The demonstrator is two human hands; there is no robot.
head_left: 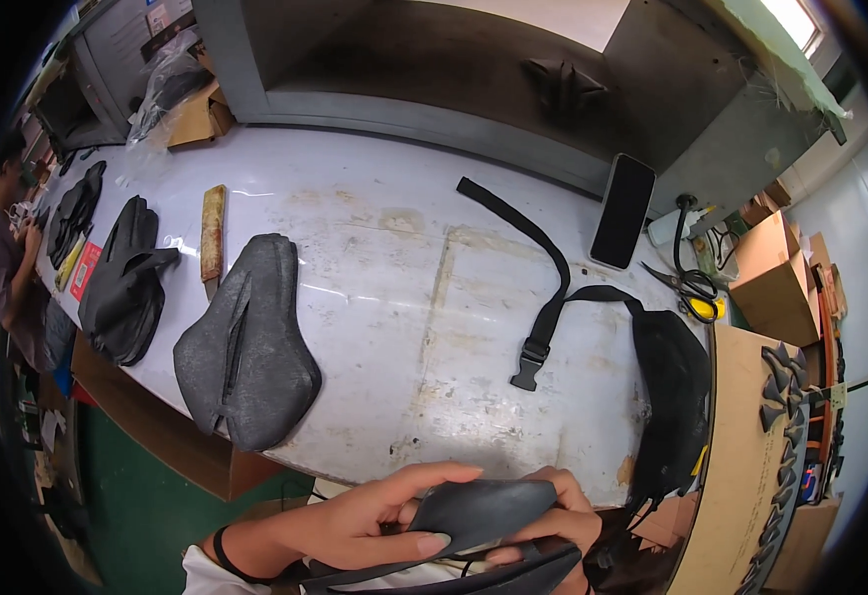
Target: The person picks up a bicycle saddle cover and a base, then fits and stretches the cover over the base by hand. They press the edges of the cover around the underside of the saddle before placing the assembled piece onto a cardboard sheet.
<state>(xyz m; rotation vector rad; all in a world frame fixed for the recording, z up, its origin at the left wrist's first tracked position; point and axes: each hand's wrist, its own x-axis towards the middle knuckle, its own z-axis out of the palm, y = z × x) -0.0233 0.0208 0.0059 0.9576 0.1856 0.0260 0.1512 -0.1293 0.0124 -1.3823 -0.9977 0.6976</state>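
Close to my body, at the table's near edge, my left hand [370, 524] and my right hand [575, 516] both grip a dark grey bicycle saddle cover [484, 508]. The left thumb presses on its lower edge while the fingers reach behind it. My right fingers curl around the other end and are partly hidden. A loose black flap [543, 570] hangs below, between the wrists. On the table to the left lies a dusty grey saddle-shaped piece [295, 382] with a long slot down its middle.
Farther left are a black saddle-shaped stack [122, 307], a worn-handled tool [213, 233] and a person [19, 268]. A black waist bag [672, 387] with a buckle [529, 365], phone [622, 210] and scissors [690, 285] lie right. A grey metal cabinet [384, 111] borders the back.
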